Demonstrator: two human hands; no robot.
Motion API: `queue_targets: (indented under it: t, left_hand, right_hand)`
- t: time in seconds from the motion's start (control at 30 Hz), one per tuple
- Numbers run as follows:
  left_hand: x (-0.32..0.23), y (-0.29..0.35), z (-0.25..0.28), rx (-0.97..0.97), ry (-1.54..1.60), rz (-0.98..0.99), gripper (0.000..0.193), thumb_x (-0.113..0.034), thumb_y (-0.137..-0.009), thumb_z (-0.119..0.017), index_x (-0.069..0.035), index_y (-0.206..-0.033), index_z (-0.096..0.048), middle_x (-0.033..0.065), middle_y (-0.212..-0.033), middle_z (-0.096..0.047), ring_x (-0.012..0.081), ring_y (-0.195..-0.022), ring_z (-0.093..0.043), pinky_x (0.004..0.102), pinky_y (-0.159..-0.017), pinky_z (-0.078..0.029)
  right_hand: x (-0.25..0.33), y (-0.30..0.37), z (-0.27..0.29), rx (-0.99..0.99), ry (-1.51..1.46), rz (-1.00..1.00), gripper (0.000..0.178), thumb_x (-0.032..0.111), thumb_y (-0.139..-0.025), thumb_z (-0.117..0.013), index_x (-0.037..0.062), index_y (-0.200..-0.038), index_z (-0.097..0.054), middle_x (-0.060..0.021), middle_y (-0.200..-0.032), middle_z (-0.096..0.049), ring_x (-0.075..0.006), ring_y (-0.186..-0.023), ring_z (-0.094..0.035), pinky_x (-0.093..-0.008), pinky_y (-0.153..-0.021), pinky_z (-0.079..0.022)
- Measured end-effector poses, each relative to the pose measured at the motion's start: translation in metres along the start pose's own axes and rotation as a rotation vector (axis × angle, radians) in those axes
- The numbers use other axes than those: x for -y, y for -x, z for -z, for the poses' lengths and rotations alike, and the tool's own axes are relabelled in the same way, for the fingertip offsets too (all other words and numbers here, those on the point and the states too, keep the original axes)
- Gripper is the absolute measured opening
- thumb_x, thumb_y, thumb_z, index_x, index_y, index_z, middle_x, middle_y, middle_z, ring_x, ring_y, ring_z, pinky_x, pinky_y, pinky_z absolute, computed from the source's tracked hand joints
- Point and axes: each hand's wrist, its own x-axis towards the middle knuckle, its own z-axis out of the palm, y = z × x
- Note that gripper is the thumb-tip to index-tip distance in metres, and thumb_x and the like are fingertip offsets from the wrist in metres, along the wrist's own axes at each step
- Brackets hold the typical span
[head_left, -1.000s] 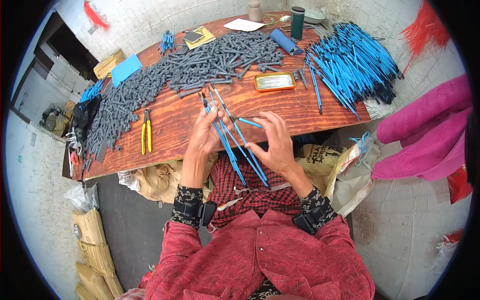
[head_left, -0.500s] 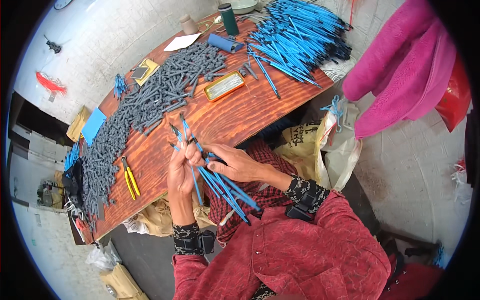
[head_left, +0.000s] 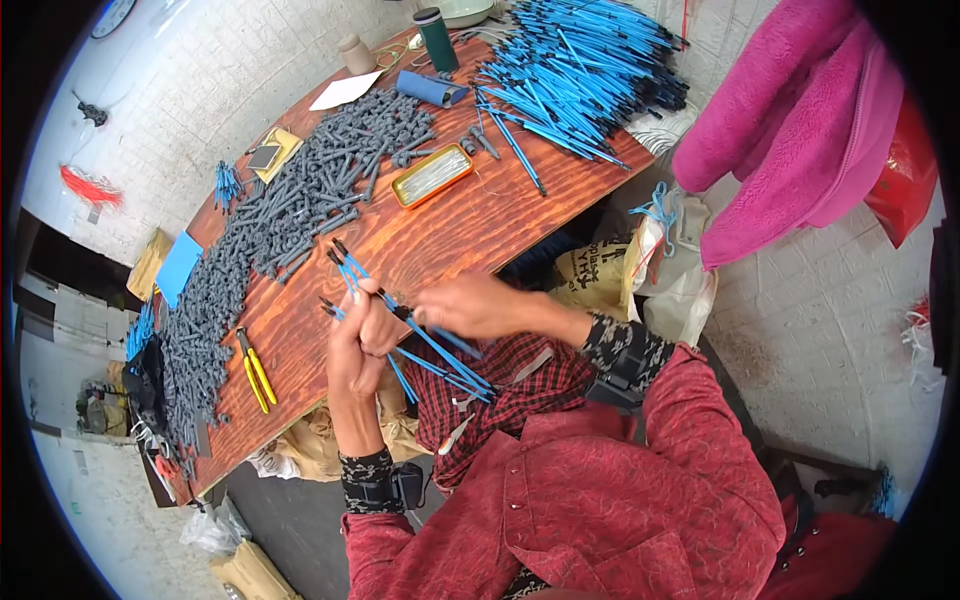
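My left hand (head_left: 362,338) is closed round several thin blue rods (head_left: 447,372) with black tips. They fan out above the lap, their upper black ends reaching over the table's near edge. Just to the right, my right hand (head_left: 472,306) has its fingers curled in and is smeared by motion. A blurred blue rod lies at its fingertips and appears pinched there; the exact grip is hard to see. On the wooden table (head_left: 420,235) beyond lies a large heap of dark grey knobbed pieces (head_left: 300,190). A yellow-rimmed tin (head_left: 433,176) holds thin pale pieces.
Yellow-handled pliers (head_left: 257,372) lie near the table's front edge at left. A big pile of blue rods (head_left: 585,85) covers the far right corner. A green bottle (head_left: 435,42) stands at the back. Pink fleece cloth (head_left: 790,120) hangs at right above an opened sack (head_left: 670,280).
My right hand has lifted away from the rods' middle and moved slightly up and right. The rods in my left hand are spread differently. The view has shifted a little.
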Motion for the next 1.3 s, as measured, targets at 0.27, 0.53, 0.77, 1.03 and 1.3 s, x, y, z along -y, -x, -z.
queue_targets:
  t: [0.27, 0.53, 0.77, 1.03, 1.3]
  left_hand:
    - [-0.01, -0.013, 0.041, -0.449, 0.297, -0.193, 0.021, -0.016, -0.108, -0.05, -0.003, -0.122, -0.059, 0.0172, -0.156, -0.046, 0.0237, -0.097, -0.059, 0.0343, -0.071, -0.051]
    - [-0.008, -0.012, 0.08, -0.254, 0.332, -0.188, 0.038, -0.015, -0.109, -0.048, -0.007, -0.146, -0.051, 0.0122, -0.145, -0.058, 0.0207, -0.094, -0.059, 0.029, -0.064, -0.05]
    - [-0.007, -0.006, 0.077, -0.285, 0.311, -0.189, 0.04, -0.011, -0.106, -0.053, -0.008, -0.146, -0.05, 0.0127, -0.137, -0.063, 0.0208, -0.095, -0.062, 0.0301, -0.067, -0.055]
    - [-0.004, -0.002, 0.08, -0.247, 0.336, -0.176, 0.037, -0.011, -0.107, -0.052, -0.008, -0.144, -0.052, 0.0127, -0.133, -0.065, 0.0185, -0.093, -0.06, 0.0298, -0.07, -0.053]
    - [-0.01, 0.004, 0.072, -0.173, 0.365, -0.199, 0.041, -0.008, -0.106, -0.052, -0.006, -0.147, -0.048, 0.0044, -0.102, -0.061, 0.0148, -0.081, -0.051, 0.027, -0.066, -0.05]
  right_hand:
    - [-0.111, 0.006, 0.118, -0.781, 0.901, -0.378, 0.025, 0.029, -0.095, -0.061, 0.0082, -0.107, -0.067, -0.0184, -0.104, -0.068, -0.0358, -0.096, -0.068, -0.0504, -0.077, -0.054]
    - [-0.142, 0.019, 0.142, -0.576, 0.468, -0.56, 0.024, 0.03, -0.088, -0.067, 0.0064, -0.091, -0.071, -0.0129, -0.083, -0.074, -0.0347, -0.08, -0.071, -0.0475, -0.072, -0.054]
    - [-0.144, 0.035, 0.17, -0.862, 1.059, -0.397, 0.015, 0.022, -0.091, -0.065, 0.0075, -0.093, -0.068, -0.0088, -0.095, -0.066, -0.0345, -0.099, -0.064, -0.0497, -0.073, -0.052]
    - [-0.153, 0.043, 0.187, -0.521, 1.19, -0.43, 0.015, 0.023, -0.087, -0.071, 0.01, -0.094, -0.07, -0.0075, -0.1, -0.068, -0.0314, -0.102, -0.062, -0.0453, -0.085, -0.048]
    - [-0.152, 0.035, 0.189, -0.669, 0.844, -0.472, 0.023, 0.025, -0.094, -0.058, 0.0041, -0.095, -0.069, -0.019, -0.094, -0.071, -0.0407, -0.089, -0.068, -0.0549, -0.078, -0.051]
